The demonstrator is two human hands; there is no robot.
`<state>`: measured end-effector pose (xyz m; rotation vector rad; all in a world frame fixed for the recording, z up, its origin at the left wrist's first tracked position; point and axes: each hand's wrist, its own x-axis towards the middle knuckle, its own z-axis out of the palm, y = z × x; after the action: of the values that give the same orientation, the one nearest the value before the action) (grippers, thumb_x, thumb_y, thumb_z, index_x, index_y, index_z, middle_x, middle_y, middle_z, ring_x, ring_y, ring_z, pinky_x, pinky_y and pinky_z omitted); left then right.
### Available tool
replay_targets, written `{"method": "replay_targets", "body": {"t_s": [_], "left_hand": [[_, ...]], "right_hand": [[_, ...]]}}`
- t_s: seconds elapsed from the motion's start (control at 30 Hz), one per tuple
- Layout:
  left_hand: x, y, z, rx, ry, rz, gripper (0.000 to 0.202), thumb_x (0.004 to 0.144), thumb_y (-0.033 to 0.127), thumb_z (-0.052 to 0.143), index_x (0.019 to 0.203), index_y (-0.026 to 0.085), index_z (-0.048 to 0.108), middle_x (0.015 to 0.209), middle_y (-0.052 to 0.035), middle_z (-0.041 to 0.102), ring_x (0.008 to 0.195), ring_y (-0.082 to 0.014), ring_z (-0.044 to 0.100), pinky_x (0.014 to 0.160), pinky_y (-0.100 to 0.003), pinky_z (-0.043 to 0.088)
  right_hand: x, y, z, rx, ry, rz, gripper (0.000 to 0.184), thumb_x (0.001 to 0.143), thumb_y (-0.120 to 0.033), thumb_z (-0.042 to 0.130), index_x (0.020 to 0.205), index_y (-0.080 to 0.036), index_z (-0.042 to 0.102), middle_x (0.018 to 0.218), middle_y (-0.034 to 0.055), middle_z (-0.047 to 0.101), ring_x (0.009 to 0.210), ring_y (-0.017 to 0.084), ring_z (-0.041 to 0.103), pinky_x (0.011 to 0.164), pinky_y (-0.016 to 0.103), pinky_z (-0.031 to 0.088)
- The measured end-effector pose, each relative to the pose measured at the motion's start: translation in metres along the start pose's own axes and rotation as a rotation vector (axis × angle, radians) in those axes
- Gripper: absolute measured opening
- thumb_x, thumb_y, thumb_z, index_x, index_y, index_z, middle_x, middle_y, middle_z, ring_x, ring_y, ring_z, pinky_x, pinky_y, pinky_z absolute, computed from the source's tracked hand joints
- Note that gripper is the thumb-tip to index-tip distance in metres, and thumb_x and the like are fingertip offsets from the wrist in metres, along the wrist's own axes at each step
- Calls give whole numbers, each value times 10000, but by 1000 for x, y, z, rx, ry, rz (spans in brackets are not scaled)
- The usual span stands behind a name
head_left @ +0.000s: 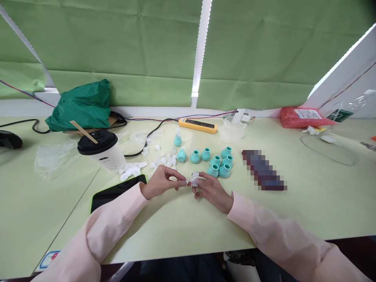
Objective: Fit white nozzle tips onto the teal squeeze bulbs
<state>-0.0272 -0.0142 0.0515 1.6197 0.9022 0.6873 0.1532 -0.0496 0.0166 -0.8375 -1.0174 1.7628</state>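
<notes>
My right hand [213,190] grips a small translucent plastic piece [194,179] between thumb and fingers, above the front middle of the table. Close beside it on the left, my left hand [164,182] is pinched at the piece's edge; whatever lies between those fingertips is too small to name. Just beyond the hands stand several turquoise vase-shaped pieces with round open mouths, among them one turquoise piece [225,170] at the right. Another turquoise piece [181,156] lies tipped over. White and translucent scraps [169,160] are scattered beyond my left hand.
A lidded paper cup [107,156] with a wooden stick stands left, near a dark tablet or phone [117,191]. A yellow power strip [198,126], a green bag [82,105] and a red package [304,117] sit along the back. Right lies a pixelated dark object [263,172].
</notes>
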Motion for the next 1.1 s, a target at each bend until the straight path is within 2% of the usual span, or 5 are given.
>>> {"method": "replay_targets", "body": {"t_s": [0.2,0.4,0.77,0.93,1.1], "left_hand": [[-1,-9,17,-283,21,-56,174,585,253,643,689,115,639,629,-39,617,502,-85,505,488,-217,424],[-2,-14,20,-488,35,-185,175,572,235,654,683,104,618,656,-55,609,619,-124,551,500,-209,426],[-2,-18,22,-589,61,-239,150,583,209,654,683,101,622,640,-50,612,620,-116,561,493,-188,418],[-4,-19,24,-543,70,-197,148,607,236,638,692,116,635,665,-51,609,620,-113,548,470,-182,408],[-6,-17,27,-197,175,69,170,671,266,572,731,126,647,679,-54,570,588,-111,508,454,-213,423]], "right_hand": [[-1,2,0,-33,-8,4,270,681,-307,577,901,-168,506,730,31,563,617,118,522,549,280,440],[-1,1,0,-77,-12,1,285,671,-329,581,897,-173,506,732,36,589,590,118,533,557,280,434],[-1,3,-2,-101,-16,-22,278,681,-313,578,911,-173,509,704,34,599,545,108,526,550,282,421],[-1,5,-2,-107,11,-39,282,678,-305,583,920,-181,507,668,19,590,536,107,519,536,272,410],[-1,4,-3,-107,16,-42,266,691,-305,572,915,-174,514,628,7,566,528,102,510,535,264,402]]}}
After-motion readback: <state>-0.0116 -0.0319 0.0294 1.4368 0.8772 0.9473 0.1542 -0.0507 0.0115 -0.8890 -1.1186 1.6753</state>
